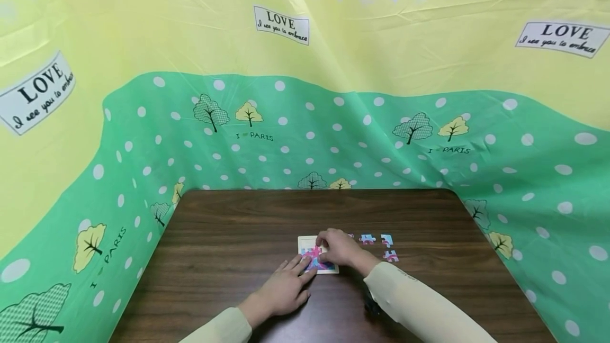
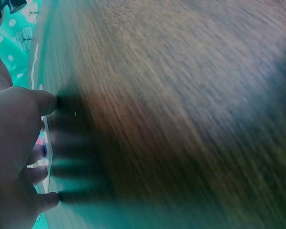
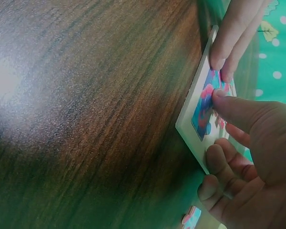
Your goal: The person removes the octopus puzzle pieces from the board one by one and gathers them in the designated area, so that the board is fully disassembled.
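Note:
A small jigsaw puzzle [image 1: 312, 264] in pink, blue and purple lies in a pale square tray [image 1: 300, 245] on the table. My left hand [image 1: 286, 287] lies with fairly straight fingers across the tray's left side and lower edge. In the left wrist view, the fingertips [image 2: 48, 200] are at the tray's edge. My right hand [image 1: 340, 247] reaches over the tray's right side. Its thumb and index finger pinch a pink puzzle piece [image 1: 317, 250] at the picture, largely hidden by the fingers. In the right wrist view, the thumb [image 3: 224, 98] touches the puzzle surface and the other fingers curl.
Several loose puzzle pieces [image 1: 367, 239] lie right of the tray, one partly behind my right hand. The brown wooden table [image 1: 229, 226] meets a green and yellow printed curtain [image 1: 295, 136] at its back and sides. A dark device [image 1: 371, 303] shows beneath my right wrist.

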`<state>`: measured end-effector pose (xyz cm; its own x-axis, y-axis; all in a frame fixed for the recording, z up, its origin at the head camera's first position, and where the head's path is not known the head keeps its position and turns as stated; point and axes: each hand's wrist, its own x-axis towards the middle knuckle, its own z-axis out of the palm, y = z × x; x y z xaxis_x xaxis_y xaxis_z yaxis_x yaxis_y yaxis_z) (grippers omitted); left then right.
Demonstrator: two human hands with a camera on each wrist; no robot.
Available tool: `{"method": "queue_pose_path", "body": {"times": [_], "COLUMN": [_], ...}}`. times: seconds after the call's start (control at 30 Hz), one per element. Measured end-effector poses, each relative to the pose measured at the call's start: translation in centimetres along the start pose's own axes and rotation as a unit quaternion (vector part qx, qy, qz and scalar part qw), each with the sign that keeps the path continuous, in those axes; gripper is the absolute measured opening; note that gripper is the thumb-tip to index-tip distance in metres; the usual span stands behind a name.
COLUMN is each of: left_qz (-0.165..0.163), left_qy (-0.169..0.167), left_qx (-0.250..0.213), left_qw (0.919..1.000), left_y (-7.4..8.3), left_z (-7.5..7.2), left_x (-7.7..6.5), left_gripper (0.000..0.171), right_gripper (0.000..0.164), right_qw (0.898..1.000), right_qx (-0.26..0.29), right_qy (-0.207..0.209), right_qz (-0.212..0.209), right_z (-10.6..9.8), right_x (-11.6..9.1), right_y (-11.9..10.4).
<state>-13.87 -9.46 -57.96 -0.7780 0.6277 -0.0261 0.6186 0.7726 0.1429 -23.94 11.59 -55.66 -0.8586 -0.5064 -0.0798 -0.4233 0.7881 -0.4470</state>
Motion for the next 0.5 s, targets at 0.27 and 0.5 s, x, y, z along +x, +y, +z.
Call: {"method": "queue_pose_path", "body": {"times": [0.27,0.5], "left_qz": [-0.004,0.0], "left_qy": [-0.005,-0.002], "left_qx": [0.004,0.015], "left_qw": [1.0,0.9999], "left_y": [0.13,0.3], "left_z": [0.02,-0.31], "left_x": [0.32,0.4], "left_gripper": [0.059,0.059], "right_gripper": [0.031,0.017], "right_qw": [1.0,0.999], "right_qx": [0.023,0.049], "right_qy": [-0.007,-0.002], "right_qz": [0.004,-0.002], "right_z": [-0.38,-0.62], "right_x": [0.13,0.14], "right_y": [-0.24,-0.24]}}
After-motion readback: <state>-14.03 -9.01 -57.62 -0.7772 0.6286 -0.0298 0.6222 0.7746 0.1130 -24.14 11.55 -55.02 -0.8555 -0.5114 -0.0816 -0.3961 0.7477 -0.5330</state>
